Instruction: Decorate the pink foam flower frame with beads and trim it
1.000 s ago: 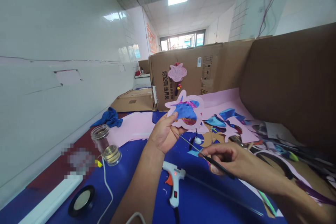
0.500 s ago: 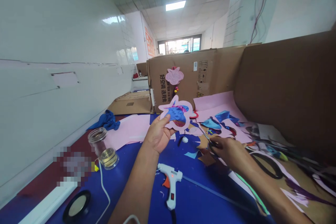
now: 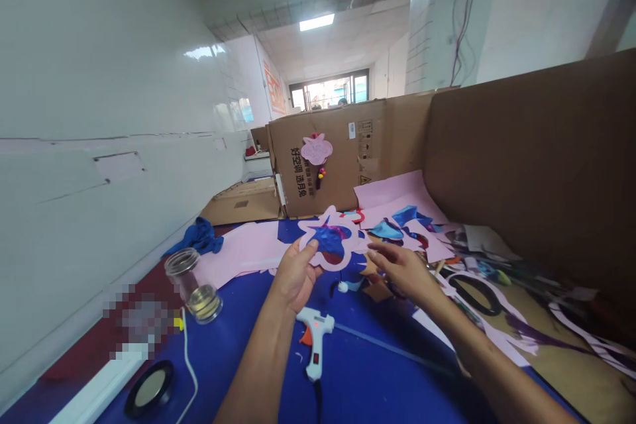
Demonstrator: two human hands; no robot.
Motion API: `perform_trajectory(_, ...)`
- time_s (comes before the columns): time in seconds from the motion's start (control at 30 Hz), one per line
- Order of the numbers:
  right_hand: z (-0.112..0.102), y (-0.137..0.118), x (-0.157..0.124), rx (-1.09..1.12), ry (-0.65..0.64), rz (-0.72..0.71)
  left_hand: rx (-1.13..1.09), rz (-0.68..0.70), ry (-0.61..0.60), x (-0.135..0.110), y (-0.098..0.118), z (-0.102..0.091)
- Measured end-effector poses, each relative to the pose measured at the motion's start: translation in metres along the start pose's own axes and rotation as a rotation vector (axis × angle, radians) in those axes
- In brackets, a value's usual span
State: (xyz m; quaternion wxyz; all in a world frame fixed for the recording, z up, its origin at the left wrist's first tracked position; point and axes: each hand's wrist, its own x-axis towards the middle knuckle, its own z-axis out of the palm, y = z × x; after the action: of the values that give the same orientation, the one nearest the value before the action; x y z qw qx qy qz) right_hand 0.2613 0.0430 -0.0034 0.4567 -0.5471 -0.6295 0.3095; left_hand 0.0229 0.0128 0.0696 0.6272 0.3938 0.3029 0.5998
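My left hand [image 3: 297,273] is closed on the lower left edge of a pink flower-shaped cutout [image 3: 352,242], with the thumb on its face. Blue and dark red fabric [image 3: 328,240] shows in the cutout's middle. Just to the right, my right hand [image 3: 401,271] reaches toward the cutout with fingers stretched out and apart, and I see nothing in it. Below the left hand, a white glue gun [image 3: 317,341] with an orange trigger lies on the blue table, a red light lit on its body. A small white pompom [image 3: 342,287] lies under the cutout.
Fabric and paper scraps [image 3: 387,230] pile up at the right, beside a black ring [image 3: 474,295]. At the left stand a glass jar [image 3: 191,285] and a black roll [image 3: 150,389]. Cardboard [image 3: 392,136] walls the back, with a pink ornament [image 3: 317,150] hanging on it.
My right hand has let go of the scissors and moved left toward the cutout, its fingers now spread. The left hand has lowered the cutout slightly. The whole view has shifted a little.
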Motion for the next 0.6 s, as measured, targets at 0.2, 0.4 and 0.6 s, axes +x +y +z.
perform_trajectory(0.2, 0.021, -0.039, -0.016, 0.573, -0.088, -0.102, 0.037, 0.000, -0.016, -0.009, -0.025, 0.004)
perform_trajectory(0.4, 0.024, -0.027, -0.014, 0.682, 0.037, -0.036, -0.005, -0.069, -0.016, -0.008, -0.037, -0.007)
perform_trajectory(0.6, 0.022, -0.019, -0.011, 0.748, 0.082, 0.021, 0.060, -0.065, 0.038, -0.011, -0.044, -0.019)
